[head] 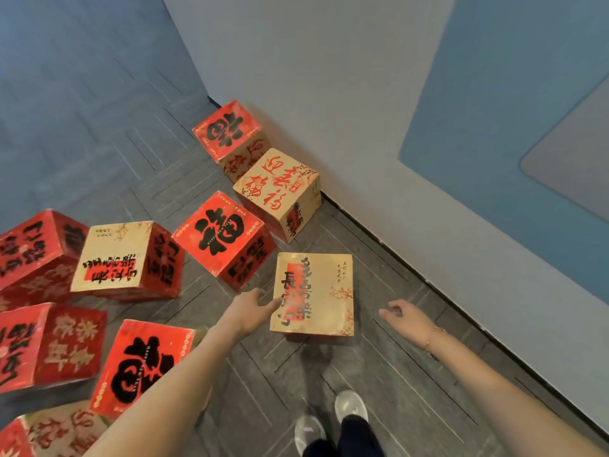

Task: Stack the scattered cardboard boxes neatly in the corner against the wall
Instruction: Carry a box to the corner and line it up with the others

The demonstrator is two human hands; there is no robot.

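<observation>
A cream-topped box (324,291) with black and red lettering stands on the floor right in front of me. My left hand (253,306) reaches out with straight fingers and touches its left side. My right hand (407,316) hovers to the right of the box, apart from it, fingers loosely curled and holding nothing. Two boxes sit by the wall: a red-topped one (227,131) and a cream-topped one (280,183) next to it. Another red-topped box (220,232) lies between them and me.
Several more red and cream boxes (128,258) are scattered over the grey carpet (379,374) at the left. The white wall (346,110) runs along the right with a dark skirting line. My shoes (349,407) are at the bottom.
</observation>
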